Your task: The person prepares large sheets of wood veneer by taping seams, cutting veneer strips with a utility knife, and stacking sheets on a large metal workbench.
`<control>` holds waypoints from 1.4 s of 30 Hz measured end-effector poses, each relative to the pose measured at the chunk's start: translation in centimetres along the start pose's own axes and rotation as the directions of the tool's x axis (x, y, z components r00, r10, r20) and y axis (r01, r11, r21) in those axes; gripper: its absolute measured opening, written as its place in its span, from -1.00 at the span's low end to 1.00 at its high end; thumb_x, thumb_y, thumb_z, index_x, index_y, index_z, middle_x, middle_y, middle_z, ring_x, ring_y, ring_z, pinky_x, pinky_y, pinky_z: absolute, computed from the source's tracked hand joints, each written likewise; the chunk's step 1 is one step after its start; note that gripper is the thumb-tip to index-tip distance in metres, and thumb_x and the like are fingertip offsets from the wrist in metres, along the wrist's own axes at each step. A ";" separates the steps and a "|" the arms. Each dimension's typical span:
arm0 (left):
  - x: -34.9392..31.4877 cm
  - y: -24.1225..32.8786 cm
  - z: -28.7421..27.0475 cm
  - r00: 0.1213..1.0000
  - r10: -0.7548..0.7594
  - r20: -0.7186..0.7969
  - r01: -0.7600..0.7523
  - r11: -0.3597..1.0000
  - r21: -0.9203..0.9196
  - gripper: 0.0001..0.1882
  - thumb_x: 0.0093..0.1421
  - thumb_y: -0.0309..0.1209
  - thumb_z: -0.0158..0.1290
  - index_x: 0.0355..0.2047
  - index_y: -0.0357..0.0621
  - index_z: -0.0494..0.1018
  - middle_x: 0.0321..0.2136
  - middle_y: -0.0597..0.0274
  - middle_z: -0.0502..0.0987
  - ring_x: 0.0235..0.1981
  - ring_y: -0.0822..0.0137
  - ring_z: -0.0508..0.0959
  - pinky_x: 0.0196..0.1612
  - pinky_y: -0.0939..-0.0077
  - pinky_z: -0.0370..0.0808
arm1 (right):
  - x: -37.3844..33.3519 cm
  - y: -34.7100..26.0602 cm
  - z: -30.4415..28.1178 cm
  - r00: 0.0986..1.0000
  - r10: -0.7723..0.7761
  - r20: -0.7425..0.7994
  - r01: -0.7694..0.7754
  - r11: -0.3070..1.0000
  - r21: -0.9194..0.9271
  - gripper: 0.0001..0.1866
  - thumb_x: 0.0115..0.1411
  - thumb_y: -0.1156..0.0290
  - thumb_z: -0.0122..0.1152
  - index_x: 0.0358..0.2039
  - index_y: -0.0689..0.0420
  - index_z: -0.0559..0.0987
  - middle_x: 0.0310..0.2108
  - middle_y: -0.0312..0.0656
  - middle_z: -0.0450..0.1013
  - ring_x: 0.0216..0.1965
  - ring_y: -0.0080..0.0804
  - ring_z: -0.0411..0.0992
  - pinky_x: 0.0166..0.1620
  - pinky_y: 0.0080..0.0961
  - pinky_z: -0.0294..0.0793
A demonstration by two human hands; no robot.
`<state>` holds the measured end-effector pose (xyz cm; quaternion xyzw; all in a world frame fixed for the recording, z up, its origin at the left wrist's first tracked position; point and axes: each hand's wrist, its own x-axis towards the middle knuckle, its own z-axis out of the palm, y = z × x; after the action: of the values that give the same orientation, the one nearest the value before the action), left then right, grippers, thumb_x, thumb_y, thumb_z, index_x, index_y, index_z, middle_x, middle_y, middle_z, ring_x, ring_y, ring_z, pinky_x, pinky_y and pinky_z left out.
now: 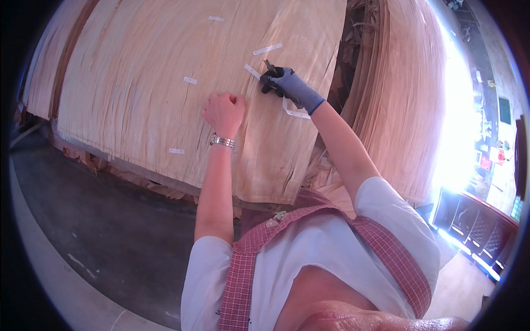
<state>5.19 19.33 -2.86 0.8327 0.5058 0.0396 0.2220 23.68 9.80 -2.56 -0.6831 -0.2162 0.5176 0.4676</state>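
Note:
A pale wood veneer sheet (138, 66), with splits running along its grain, lies in front of me. My left hand (224, 113) is bare, with a metal watch at the wrist. It rests on the sheet with its fingers curled in; anything inside them is hidden. Up and to the right, my right hand (284, 85) wears a grey-blue glove with dark fingers. It is closed on white tape (295, 113), which trails in a loop below the glove. A small dark pointed thing pokes out above its fingers. A white strip (252, 71) lies at its fingertips.
Several short white strips (268, 49) are stuck across the sheet. To the right stands another stack of veneer (403, 99), past a gap with torn scraps (353, 55). Grey floor (110, 215) lies at lower left. A dark slatted object (469, 231) stands at far right.

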 end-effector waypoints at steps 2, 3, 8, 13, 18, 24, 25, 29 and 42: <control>0.9 -0.3 -0.4 0.997 0.002 0.080 -0.007 0.998 0.065 -0.77 0.01 -0.12 0.12 -0.50 0.05 0.63 -0.27 0.15 0.55 -0.14 0.06 0.49 -0.07 0.10 0.28 | 0.2 -0.2 0.2 0.999 0.035 0.007 -0.035 0.999 -0.001 -0.77 0.19 0.22 0.21 -0.33 0.13 0.58 -0.53 -0.29 0.55 -0.64 -0.66 0.27 -0.57 -0.66 0.23; 1.2 0.0 -0.8 0.989 0.004 0.145 -0.010 0.999 0.045 -0.76 0.01 -0.12 0.12 -0.51 0.04 0.63 -0.28 0.14 0.56 -0.15 0.06 0.51 -0.07 0.09 0.29 | 0.3 -0.3 0.0 0.999 0.051 0.004 -0.051 0.999 0.000 -0.76 0.18 0.21 0.22 -0.35 0.13 0.59 -0.54 -0.29 0.54 -0.64 -0.66 0.27 -0.57 -0.66 0.22; 2.5 -0.4 -0.8 0.966 0.043 0.256 -0.084 0.985 0.151 -0.70 -0.03 -0.09 0.17 -0.38 0.03 0.63 -0.32 0.15 0.61 -0.18 0.06 0.56 -0.04 0.02 0.32 | 0.5 -0.4 -0.3 0.996 0.089 0.027 -0.088 0.996 -0.030 -0.76 0.17 0.18 0.25 -0.34 0.10 0.60 -0.54 -0.32 0.53 -0.58 -0.69 0.31 -0.52 -0.69 0.22; 2.0 0.8 -1.3 0.979 0.186 0.082 -0.193 0.978 0.083 -0.54 -0.01 -0.27 0.23 -0.05 0.03 0.48 -0.01 0.27 0.51 -0.06 0.13 0.50 -0.06 0.07 0.35 | 0.5 -0.4 -0.5 0.994 0.111 0.011 -0.111 0.994 -0.012 -0.77 0.15 0.18 0.27 -0.37 0.10 0.59 -0.55 -0.33 0.52 -0.58 -0.68 0.32 -0.53 -0.69 0.21; 2.6 0.0 -1.0 0.791 0.612 -0.015 -0.608 0.789 0.084 -0.39 0.05 -0.43 0.16 0.16 0.05 0.35 0.24 0.34 0.27 0.16 0.18 0.29 0.13 0.14 0.25 | 0.3 -0.6 -0.3 0.995 0.099 0.020 -0.099 0.995 0.022 -0.76 0.15 0.19 0.28 -0.37 0.11 0.59 -0.55 -0.32 0.52 -0.58 -0.66 0.37 -0.53 -0.68 0.21; 2.4 1.1 -0.8 0.761 0.647 0.047 -0.648 0.758 0.066 -0.48 0.15 -0.35 0.08 0.16 0.03 0.37 0.20 0.42 0.35 0.16 0.23 0.31 0.14 0.17 0.21 | 0.7 0.2 -0.6 0.997 0.081 0.003 -0.081 0.996 0.030 -0.76 0.15 0.18 0.28 -0.37 0.11 0.59 -0.54 -0.32 0.52 -0.58 -0.64 0.40 -0.54 -0.68 0.23; 1.7 1.5 0.0 0.764 0.645 0.016 -0.643 0.760 0.090 -0.50 0.17 -0.34 0.06 0.16 0.02 0.38 0.18 0.41 0.37 0.15 0.23 0.32 0.14 0.17 0.21 | 0.8 0.4 -0.7 0.997 0.076 0.000 -0.076 0.996 0.042 -0.76 0.15 0.18 0.28 -0.37 0.11 0.59 -0.54 -0.32 0.52 -0.58 -0.64 0.41 -0.54 -0.68 0.23; 0.6 1.0 2.2 0.738 0.664 -0.123 -0.635 0.745 0.204 -0.55 0.21 -0.30 0.01 0.14 0.04 0.40 0.13 0.41 0.43 0.11 0.21 0.35 0.11 0.15 0.21 | 0.4 -0.2 -0.8 0.997 0.072 0.034 -0.072 0.997 0.016 -0.75 0.12 0.20 0.31 -0.39 0.14 0.58 -0.55 -0.29 0.53 -0.57 -0.62 0.43 -0.54 -0.66 0.29; -1.7 -0.7 1.1 0.818 0.575 0.013 -0.575 0.815 0.074 -0.45 0.23 -0.24 0.00 0.24 0.04 0.26 0.25 0.27 0.28 0.23 0.10 0.25 0.18 -0.04 0.16 | -11.3 -9.0 -3.6 0.994 -0.104 -0.021 0.082 0.877 -0.473 -0.73 0.22 0.26 0.17 -0.20 0.20 0.56 -0.51 -0.25 0.53 -0.59 -0.67 0.40 -0.53 -0.61 0.38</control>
<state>4.05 17.76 -3.83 0.9540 0.2331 0.0902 0.1658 24.42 3.68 10.99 -0.7768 -0.3572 0.4107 0.3167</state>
